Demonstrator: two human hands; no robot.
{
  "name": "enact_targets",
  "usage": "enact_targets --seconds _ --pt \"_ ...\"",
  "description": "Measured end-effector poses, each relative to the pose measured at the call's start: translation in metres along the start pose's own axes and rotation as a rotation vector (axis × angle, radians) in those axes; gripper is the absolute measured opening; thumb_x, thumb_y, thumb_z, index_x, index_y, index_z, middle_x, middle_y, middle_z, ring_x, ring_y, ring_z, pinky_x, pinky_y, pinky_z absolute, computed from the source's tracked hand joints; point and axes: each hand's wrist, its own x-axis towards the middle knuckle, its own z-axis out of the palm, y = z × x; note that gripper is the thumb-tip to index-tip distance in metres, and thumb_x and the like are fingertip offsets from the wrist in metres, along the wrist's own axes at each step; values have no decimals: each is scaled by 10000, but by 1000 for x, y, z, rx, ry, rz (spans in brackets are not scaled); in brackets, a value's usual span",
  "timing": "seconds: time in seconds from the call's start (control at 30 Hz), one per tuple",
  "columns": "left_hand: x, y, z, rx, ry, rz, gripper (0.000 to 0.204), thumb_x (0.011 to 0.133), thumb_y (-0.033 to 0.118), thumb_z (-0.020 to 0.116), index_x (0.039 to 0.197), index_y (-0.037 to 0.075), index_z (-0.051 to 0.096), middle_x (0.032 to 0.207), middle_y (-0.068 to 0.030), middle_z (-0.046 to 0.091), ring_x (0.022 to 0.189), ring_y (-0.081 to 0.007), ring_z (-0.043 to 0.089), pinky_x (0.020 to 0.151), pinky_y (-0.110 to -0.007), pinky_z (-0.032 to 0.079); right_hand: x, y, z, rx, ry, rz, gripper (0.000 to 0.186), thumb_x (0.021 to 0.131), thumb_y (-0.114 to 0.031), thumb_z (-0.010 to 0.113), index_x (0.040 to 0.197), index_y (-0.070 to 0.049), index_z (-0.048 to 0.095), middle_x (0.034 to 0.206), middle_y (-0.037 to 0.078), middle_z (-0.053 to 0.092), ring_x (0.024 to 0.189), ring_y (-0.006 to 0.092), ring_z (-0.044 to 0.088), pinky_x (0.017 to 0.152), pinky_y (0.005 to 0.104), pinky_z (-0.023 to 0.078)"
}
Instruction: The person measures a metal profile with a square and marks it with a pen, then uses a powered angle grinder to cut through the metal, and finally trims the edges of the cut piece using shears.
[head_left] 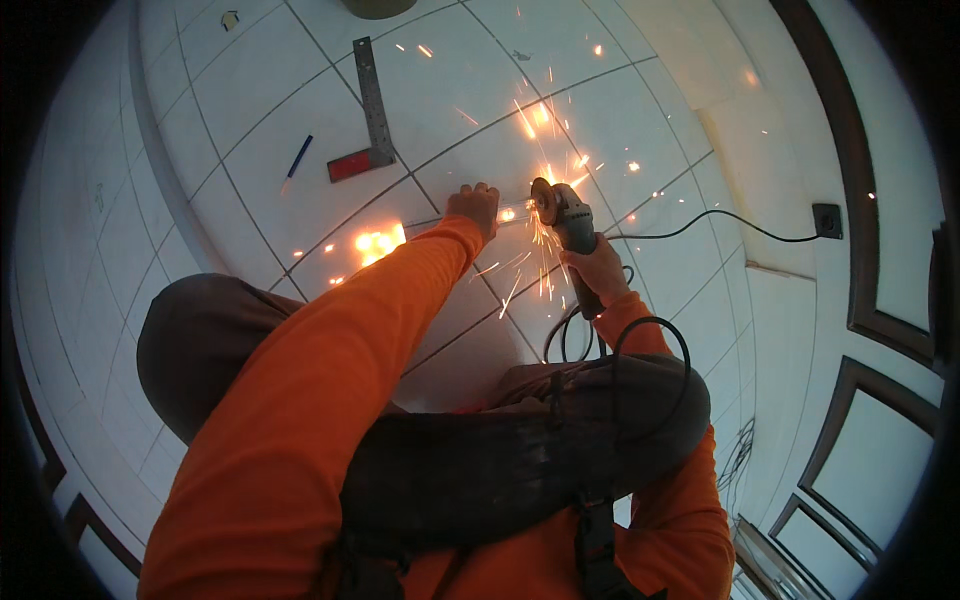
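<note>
Gripping grey, dark-handled angle grinder (575, 225) with right hand (598, 272), fingers wrapped around its body, likely controlling the sparking round disc (544, 201) | apparently bracing thin pale strip (516, 216), just left of grinder, with left hand (475, 207), fingers curled together, clamping impossible to tell | seeing red-handled, L-shaped steel square (375, 120) lying farther off, left of grinder, presumably within reach

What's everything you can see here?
grinder: 1, grey, middle
sparks: many, orange, around grinder
strip: 1, colour unclear, middle
L-shaped ruler: 1, silver-red, upper left
pen: 1, blue, upper left
scrap: 1, yellowish, top left
round thing: 1, brownish, top edge
cord: 1, black, right
socket: 1, black, right wall
wires: several, dark, lower right
tiles: many, white, floor
panels: several, white, right
straps: 2, black, lower edge
trousers: 1, brown, lower half
sleeves: 2, orange, lower half
left hand: 1, bare, by strip
right hand: 1, bare, on grinder
</note>
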Motion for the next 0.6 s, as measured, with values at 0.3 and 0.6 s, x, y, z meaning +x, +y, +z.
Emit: enact_targets --seconds 0.3,0.6 --pt "11 4 -5 50 -9 -1 406 825 215 736 1164 65 570 1173 -123 600 1103 -308 605 901 -437 524 -21 -6 -13 65 40 43 686 687 -340 812 1200 51 579 1033 215 700 928 317 705 832 410 550" --pt "9 0 0 66 32 76 300 855 238 715 1112 91 664 1169 -114 594 1092 -327 600 892 -446 539 -37 -14 -16 48 73 39 686 682 -336 803 1206 40 571 1027 214 698 923 331 706 832 410 557"
